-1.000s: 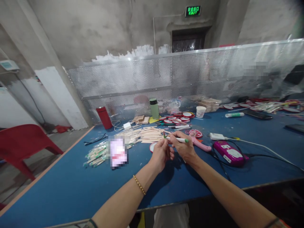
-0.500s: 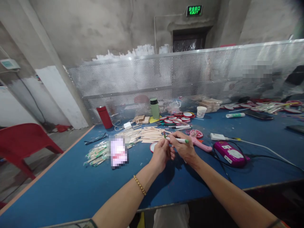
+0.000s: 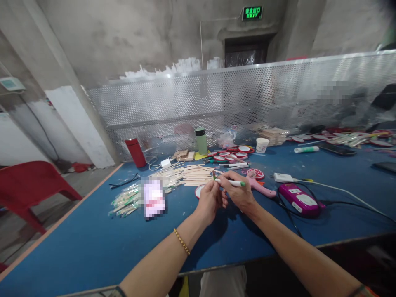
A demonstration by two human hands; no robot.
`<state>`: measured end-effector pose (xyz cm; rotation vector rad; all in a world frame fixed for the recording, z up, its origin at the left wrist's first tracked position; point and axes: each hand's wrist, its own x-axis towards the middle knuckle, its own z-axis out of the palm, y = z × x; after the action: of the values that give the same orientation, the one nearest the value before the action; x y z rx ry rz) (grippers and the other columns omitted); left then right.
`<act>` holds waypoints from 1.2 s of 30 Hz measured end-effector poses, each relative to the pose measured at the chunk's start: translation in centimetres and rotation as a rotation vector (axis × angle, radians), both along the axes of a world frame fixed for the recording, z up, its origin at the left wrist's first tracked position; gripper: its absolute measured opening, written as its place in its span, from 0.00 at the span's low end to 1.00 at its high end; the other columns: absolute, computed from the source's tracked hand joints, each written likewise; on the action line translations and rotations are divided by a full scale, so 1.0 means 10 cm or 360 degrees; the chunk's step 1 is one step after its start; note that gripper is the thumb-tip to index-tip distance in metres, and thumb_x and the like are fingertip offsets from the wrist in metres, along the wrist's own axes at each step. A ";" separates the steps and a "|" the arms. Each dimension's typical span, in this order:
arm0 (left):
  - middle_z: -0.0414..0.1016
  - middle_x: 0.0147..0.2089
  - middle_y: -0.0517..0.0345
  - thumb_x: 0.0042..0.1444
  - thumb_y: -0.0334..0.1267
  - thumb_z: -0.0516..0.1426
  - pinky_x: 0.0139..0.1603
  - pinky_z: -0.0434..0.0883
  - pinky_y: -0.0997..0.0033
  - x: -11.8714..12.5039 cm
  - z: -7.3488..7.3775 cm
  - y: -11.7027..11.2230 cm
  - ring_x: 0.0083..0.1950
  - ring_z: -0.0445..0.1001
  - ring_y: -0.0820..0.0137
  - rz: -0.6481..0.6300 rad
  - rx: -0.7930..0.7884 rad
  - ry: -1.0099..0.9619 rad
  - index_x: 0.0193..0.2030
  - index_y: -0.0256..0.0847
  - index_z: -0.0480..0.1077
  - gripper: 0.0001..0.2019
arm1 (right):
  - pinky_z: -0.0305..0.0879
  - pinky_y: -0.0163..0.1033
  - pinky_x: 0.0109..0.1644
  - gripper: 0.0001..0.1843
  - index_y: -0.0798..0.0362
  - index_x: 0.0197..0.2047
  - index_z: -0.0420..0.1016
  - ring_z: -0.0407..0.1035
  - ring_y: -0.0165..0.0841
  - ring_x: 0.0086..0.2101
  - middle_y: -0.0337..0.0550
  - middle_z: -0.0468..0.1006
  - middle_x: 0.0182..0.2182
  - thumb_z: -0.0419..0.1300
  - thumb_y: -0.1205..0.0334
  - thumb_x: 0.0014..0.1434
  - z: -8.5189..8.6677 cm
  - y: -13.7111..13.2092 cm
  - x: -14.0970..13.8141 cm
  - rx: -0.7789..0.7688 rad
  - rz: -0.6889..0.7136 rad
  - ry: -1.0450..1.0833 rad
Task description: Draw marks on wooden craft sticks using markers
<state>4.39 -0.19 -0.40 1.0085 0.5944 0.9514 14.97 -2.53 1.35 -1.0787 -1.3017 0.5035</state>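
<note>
My right hand [image 3: 239, 194] is closed around a white marker pen [image 3: 234, 182] with a green end. Its tip points left, toward the thumb and fingers of my left hand [image 3: 209, 201]. Between those pinched fingers stands a small, thin stick [image 3: 213, 175], brown above and green lower down; its lower part is hidden. A round white disc with a red rim [image 3: 199, 191] lies partly covered behind my left hand. Beyond both hands is a row of bare wooden sticks [image 3: 197, 175]. To the right of my right hand rests a pink glue gun [image 3: 261, 189].
Bundled green-tipped sticks [image 3: 125, 201] and a blurred pale packet [image 3: 154, 199] lie left. Behind stand a red flask [image 3: 136, 153], a green bottle [image 3: 201, 142] and a paper cup [image 3: 262, 145]. A purple device [image 3: 300, 200] with cables sits right. A perforated metal panel [image 3: 173, 99] borders the table.
</note>
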 end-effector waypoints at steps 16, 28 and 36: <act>0.69 0.19 0.65 0.45 0.60 0.64 0.17 0.61 0.77 0.01 0.00 0.00 0.16 0.66 0.75 0.0004 -0.0008 0.0017 0.34 0.41 0.62 0.26 | 0.62 0.32 0.16 0.15 0.52 0.28 0.70 0.65 0.28 0.14 0.33 0.69 0.16 0.58 0.49 0.58 -0.01 0.02 0.02 0.0012 -0.0014 -0.0020; 0.69 0.19 0.65 0.45 0.60 0.65 0.18 0.62 0.77 0.01 0.00 0.00 0.16 0.66 0.75 -0.0040 0.0001 0.0013 0.34 0.41 0.62 0.26 | 0.62 0.32 0.15 0.15 0.52 0.29 0.70 0.64 0.28 0.12 0.31 0.67 0.14 0.59 0.49 0.59 -0.02 0.00 0.00 -0.0021 0.0023 0.0018; 0.69 0.19 0.65 0.46 0.58 0.64 0.18 0.61 0.77 0.01 0.00 0.00 0.16 0.66 0.75 -0.0036 -0.0003 0.0000 0.35 0.41 0.62 0.25 | 0.62 0.32 0.16 0.15 0.51 0.28 0.69 0.64 0.28 0.13 0.33 0.68 0.15 0.58 0.49 0.59 -0.01 0.01 0.00 -0.0004 -0.0015 -0.0044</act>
<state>4.44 -0.20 -0.41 1.0119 0.5825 0.9308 14.97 -2.47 1.21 -1.0965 -1.3199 0.4849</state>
